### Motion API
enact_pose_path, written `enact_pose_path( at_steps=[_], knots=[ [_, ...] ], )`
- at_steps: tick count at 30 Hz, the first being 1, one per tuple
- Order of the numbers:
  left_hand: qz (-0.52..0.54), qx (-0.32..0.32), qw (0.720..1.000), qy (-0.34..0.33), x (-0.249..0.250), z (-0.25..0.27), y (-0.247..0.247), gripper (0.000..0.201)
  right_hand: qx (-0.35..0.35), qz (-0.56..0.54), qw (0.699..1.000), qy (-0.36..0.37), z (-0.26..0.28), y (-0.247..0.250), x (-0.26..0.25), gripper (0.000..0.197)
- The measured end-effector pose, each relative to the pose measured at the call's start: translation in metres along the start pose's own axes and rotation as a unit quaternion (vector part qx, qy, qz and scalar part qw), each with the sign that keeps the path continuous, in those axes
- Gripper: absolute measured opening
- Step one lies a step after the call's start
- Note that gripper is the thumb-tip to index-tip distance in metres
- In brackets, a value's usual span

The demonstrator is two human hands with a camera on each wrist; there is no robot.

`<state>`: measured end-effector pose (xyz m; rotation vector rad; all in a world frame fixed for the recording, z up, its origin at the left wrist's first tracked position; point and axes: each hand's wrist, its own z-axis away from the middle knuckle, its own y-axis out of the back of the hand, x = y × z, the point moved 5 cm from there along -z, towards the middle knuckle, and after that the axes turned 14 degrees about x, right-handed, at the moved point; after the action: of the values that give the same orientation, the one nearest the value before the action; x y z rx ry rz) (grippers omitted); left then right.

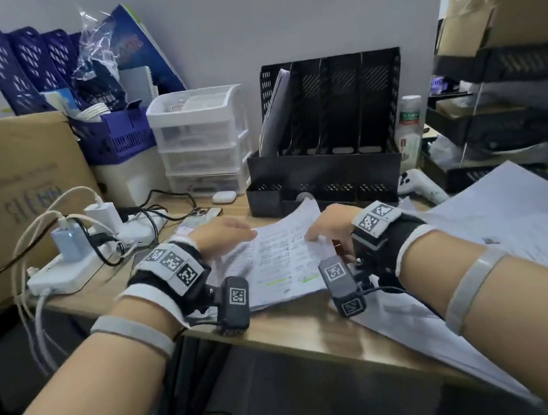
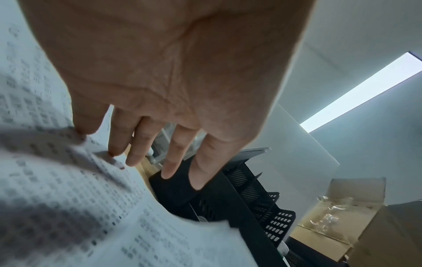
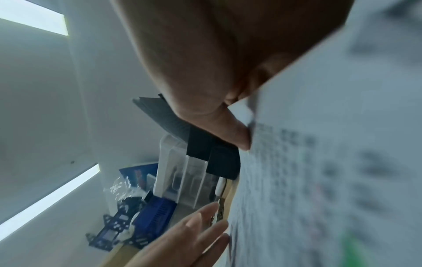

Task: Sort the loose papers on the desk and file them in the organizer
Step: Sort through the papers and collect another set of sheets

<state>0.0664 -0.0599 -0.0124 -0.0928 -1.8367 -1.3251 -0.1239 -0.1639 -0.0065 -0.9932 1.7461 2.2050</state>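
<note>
Evidently the gathering step is in hand: the left hand (image 1: pixel 221 231) lies with fingers straight and relaxed on the near-left edge of a printed stack (image 1: pixel 285 257), while the right hand (image 1: pixel 328 225) pinches its right edge, thumb on top. Just beyond both grips stands the black mesh organizer (image 1: pixel 329 131), one slot already holding sheets. Next, I judge, both grips must square the thin, limp pages and lift them upright. More loose papers (image 1: pixel 524 231) spread on the wooden tabletop (image 1: pixel 315 333) right of the right grip.
</note>
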Motion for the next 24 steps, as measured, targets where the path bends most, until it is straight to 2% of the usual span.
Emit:
enact_pose_path(
  at_steps=[2,5,8,11,13,14,15,16,18,19,21,24],
  knots=[
    [0.035,0.027,0.999,0.002,0.005,-0.001,0.002,0.035,0.036,-0.068,0.997,0.033,-0.002,0.008,0.001,0.014],
    [0.100,0.070,0.992,-0.025,0.029,-0.007,0.005,0.035,0.139,-0.128,0.979,0.072,0.007,0.054,0.010,0.023],
    [0.165,0.116,0.978,-0.044,0.060,-0.014,0.002,0.056,0.223,-0.191,0.953,0.072,0.015,0.107,0.037,0.021],
    [0.248,0.144,0.956,-0.056,0.089,-0.021,-0.014,0.077,0.289,-0.252,0.922,0.057,0.029,0.148,0.090,0.016],
    [0.292,0.099,0.950,-0.050,0.104,-0.023,-0.036,0.085,0.338,-0.280,0.897,0.045,0.035,0.167,0.132,0.012],
    [0.301,0.051,0.951,-0.045,0.112,-0.023,-0.053,0.087,0.354,-0.287,0.889,0.037,0.042,0.175,0.153,0.012],
    [0.324,0.003,0.945,-0.049,0.120,-0.025,-0.071,0.080,0.368,-0.302,0.879,0.021,0.038,0.182,0.185,0.014],
    [0.349,-0.044,0.935,-0.048,0.131,-0.018,-0.085,0.064,0.385,-0.320,0.865,0.003,0.051,0.187,0.196,0.016],
    [0.429,-0.132,0.893,-0.031,0.150,-0.007,-0.112,0.037,0.421,-0.360,0.832,-0.031,0.069,0.195,0.218,0.018],
    [0.475,-0.168,0.864,-0.020,0.161,0.001,-0.125,0.033,0.442,-0.367,0.817,-0.052,0.076,0.199,0.233,0.020],
    [0.524,-0.204,0.827,-0.019,0.181,0.012,-0.143,0.028,0.463,-0.391,0.790,-0.094,0.087,0.200,0.249,0.025],
    [0.526,-0.270,0.806,-0.031,0.218,0.035,-0.177,0.030,0.490,-0.426,0.752,-0.115,0.104,0.194,0.263,0.024]
  ],
)
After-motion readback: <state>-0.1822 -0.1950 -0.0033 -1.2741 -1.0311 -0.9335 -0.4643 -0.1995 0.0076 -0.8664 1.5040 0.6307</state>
